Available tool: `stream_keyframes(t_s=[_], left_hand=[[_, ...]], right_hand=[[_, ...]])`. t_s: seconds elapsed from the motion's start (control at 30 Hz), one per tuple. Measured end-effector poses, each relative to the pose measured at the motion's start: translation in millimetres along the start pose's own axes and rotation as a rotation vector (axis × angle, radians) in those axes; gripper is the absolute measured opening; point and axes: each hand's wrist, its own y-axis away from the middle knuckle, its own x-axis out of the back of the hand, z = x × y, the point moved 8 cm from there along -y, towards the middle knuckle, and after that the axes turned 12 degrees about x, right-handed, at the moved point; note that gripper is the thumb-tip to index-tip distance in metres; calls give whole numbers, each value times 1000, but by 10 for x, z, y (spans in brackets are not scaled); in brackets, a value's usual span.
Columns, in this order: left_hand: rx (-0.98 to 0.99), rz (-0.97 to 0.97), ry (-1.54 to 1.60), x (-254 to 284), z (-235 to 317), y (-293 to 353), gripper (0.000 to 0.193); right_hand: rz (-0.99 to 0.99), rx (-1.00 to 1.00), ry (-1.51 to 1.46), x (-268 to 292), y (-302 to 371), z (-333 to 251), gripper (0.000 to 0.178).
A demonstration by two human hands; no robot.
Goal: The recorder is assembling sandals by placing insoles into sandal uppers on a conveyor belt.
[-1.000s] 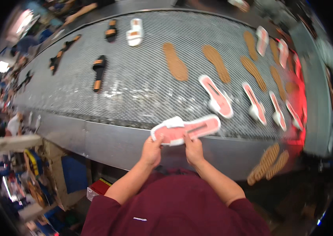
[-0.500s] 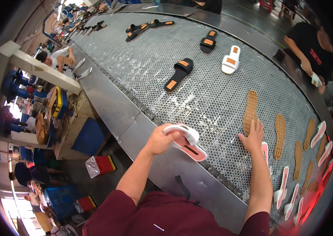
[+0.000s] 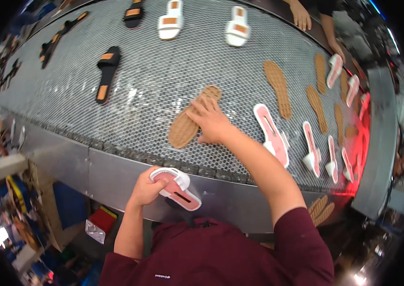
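1. Resting flat under the right hand [image 3: 213, 123], the tan outsole [image 3: 193, 117] lies on the mesh conveyor belt [image 3: 154, 71], heel end toward the near edge; the fingers are spread on top of it, pressing rather than closed around it, so a pull could let it skid instead of lifting.
2. Clenched in the left hand [image 3: 147, 187], below the belt's edge, is a white-and-pink sandal upper [image 3: 177, 187]; only the heel end is pinched, and the free end juts out to the right, so it could twist or slip from that hold.
3. Just right of the pressing hand lies another pink-and-white upper [image 3: 272, 135]; the forearm passes close to it and could nudge it askew.
4. Farther right, tan soles [image 3: 278, 88] and narrow pink pieces [image 3: 311, 152] crowd the belt, so a sideways sweep risks disturbing them.
5. Across the belt, a co-worker's hands [image 3: 302, 16] work near white sandals [image 3: 237, 26]; black sandals [image 3: 104, 71] lie well to the left, out of reach.
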Motion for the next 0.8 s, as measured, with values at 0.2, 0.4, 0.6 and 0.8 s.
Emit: stream_keyframes(t_s=[0.2,0.4,0.6,0.8], left_hand=[[-6,-6,-25,-123,-79,-82,22],[-4,5,-69,-281,-178,-187,27],[-43,3,-62,-708,32,-256,27],[-63,-147,-35,-1171,-67,-561,36]], right_hand=[[-451,40,12,-84,-192,415,77],[-198,-186,-429,-70,284,202,56],[223,-471,-1492,27,1747,-361,39],[524,-725,-1600,-317,2914,-856,28]])
